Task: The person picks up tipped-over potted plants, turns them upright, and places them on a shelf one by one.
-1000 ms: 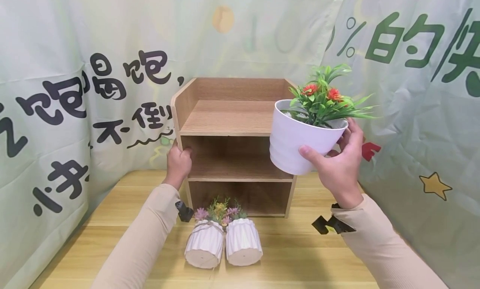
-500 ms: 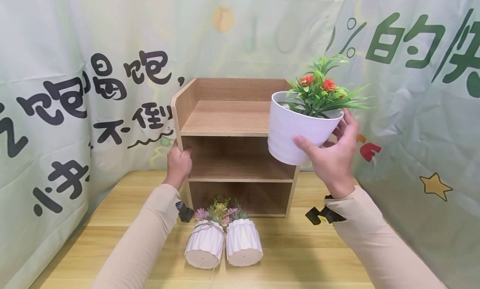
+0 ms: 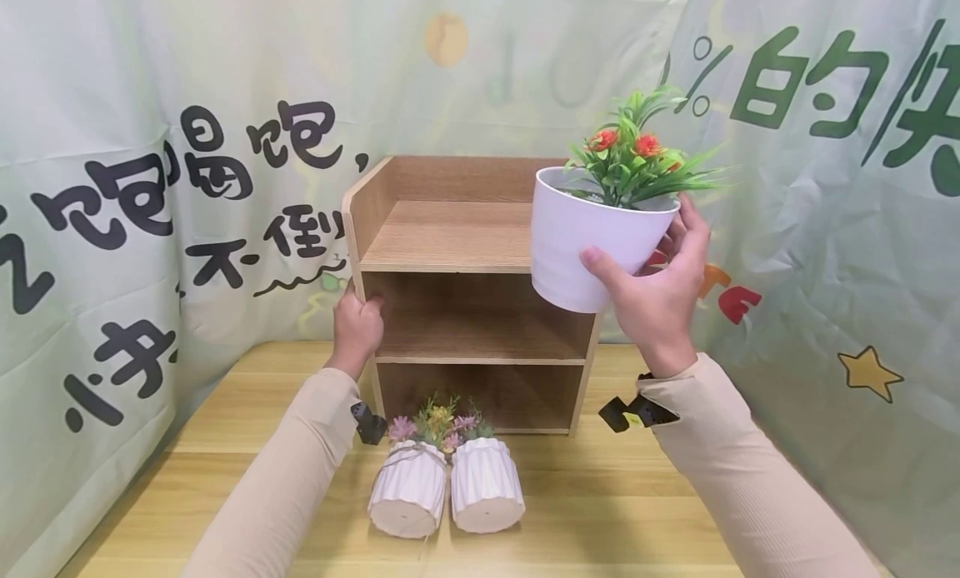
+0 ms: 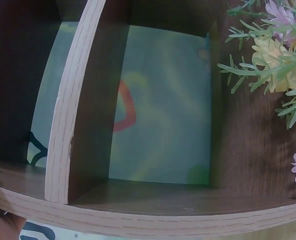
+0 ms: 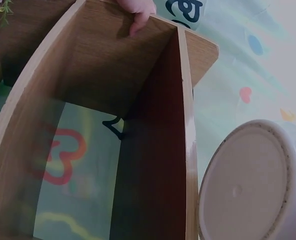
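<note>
Pale green cloth [image 3: 90, 78] hangs all around a light wooden table [image 3: 600, 511]. On the left side the cloth has big black Chinese words; "喝饱" and "不倒" can be read. On the right side it has big green writing with "%" and "的", plus a yellow star [image 3: 870, 371].

On the left, the left hand [image 3: 356, 326] grips the left side board of the brown wooden shelf unit with 3 levels [image 3: 450, 236]. Its fingers curl round the front edge of that board. In the right wrist view, fingertips [image 5: 137, 15] show over the board's edge. The left wrist view looks through the open back of the shelf unit to the green cloth.

In front of the shelf unit, 2 small white ribbed pots [image 3: 446, 495] lie on the table, tipped toward the camera. They touch each other. Little pink and yellow fake flowers [image 3: 438, 420] stick out of them toward the shelf unit.

On the right, the right hand [image 3: 656, 299] holds a round white plastic pot with green leaves and orange flowers [image 3: 588, 236]. The thumb presses the front of the pot and the fingers wrap round its far side. The pot is up in the air, upright, just in front of the right end of the top shelf. The right wrist view shows the pot's round bottom [image 5: 248, 185].

Both arms wear tan sleeves [image 3: 285, 478].
</note>
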{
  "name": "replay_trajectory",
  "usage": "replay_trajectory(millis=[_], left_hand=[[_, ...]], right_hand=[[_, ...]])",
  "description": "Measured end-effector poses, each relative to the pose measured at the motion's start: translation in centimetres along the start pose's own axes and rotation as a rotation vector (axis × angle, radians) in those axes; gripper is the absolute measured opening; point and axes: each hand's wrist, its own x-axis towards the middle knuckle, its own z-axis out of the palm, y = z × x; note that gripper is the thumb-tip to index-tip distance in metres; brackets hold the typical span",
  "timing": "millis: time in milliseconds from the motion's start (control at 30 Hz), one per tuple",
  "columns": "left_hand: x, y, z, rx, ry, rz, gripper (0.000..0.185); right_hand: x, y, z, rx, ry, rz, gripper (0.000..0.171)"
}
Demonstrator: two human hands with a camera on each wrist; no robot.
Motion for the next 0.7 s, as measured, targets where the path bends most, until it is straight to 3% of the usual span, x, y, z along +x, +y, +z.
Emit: replay_trajectory(millis=[700], left_hand=[[0.0, -0.2, 0.1, 0.002, 0.014, 0.009, 0.041]], right_hand=[[1.0, 0.8, 1.9, -0.025, 0.036, -0.059, 0.098]])
